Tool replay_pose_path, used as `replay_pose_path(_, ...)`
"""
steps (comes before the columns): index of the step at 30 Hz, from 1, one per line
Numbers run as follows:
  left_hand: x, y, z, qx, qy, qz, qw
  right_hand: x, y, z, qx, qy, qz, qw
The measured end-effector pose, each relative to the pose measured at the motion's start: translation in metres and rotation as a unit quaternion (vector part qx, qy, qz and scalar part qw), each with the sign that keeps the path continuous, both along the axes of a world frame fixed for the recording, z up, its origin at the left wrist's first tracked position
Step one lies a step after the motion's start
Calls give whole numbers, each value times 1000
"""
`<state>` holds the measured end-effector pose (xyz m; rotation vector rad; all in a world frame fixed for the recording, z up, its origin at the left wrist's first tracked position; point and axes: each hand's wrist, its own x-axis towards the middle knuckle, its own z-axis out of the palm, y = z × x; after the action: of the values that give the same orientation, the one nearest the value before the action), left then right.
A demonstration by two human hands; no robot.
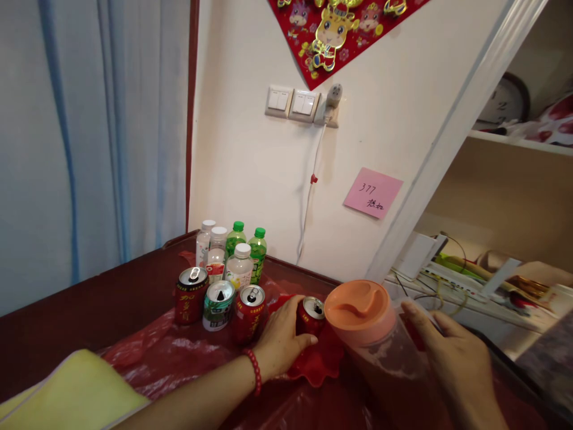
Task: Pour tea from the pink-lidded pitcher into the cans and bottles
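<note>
My left hand point(280, 340), with a red bead bracelet on the wrist, curls its thumb and fingers around a small red drink can point(310, 319). Under that can lies a red sheet with a wavy edge point(319, 371). My right hand point(463, 364) is closed on the handle of a clear pitcher point(385, 364) with an orange lid point(358, 303). The pitcher stands or hangs tilted just right of the can; its base is lost in shadow. Left of my left hand are another red can point(249, 316), a green-and-white can point(218, 309) and a dark red can point(190, 298).
Behind the cans stand white-capped bottles point(239, 269) and green-capped bottles point(256, 254). Crumpled red plastic film point(179, 364) covers part of the dark red table point(54, 340). A yellow cloth-like piece point(76, 388) is at lower left. A white cord point(308, 209) runs down the wall.
</note>
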<state>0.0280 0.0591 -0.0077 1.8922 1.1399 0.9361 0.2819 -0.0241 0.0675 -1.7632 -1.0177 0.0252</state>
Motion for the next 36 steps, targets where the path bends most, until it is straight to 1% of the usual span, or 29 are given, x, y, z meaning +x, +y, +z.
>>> replay_pose_path(14, 0, 0, 1, -1, 4, 2, 1000, -1, 0, 0, -12, 9, 0, 1000)
replay_pose_path(18, 0, -1, 0, -5, 14, 6, 1000, 6, 4, -3, -11, 5, 4, 1000)
replay_pose_path(22, 0, 0, -1, -5, 16, 8, 1000, 14, 7, -5, -33, 9, 21, 999)
replay_pose_path(28, 0, 1, -3, -1, 7, 5, 1000, 6, 4, -5, 21, -5, 8, 1000)
replay_pose_path(34, 0, 3, -7, 4, 2, 9, 1000, 2, 2, -3, 20, -17, 3, 1000)
replay_pose_path(36, 0, 3, -7, 6, 2, 7, 1000, 3, 3, -4, 27, -39, 5, 999)
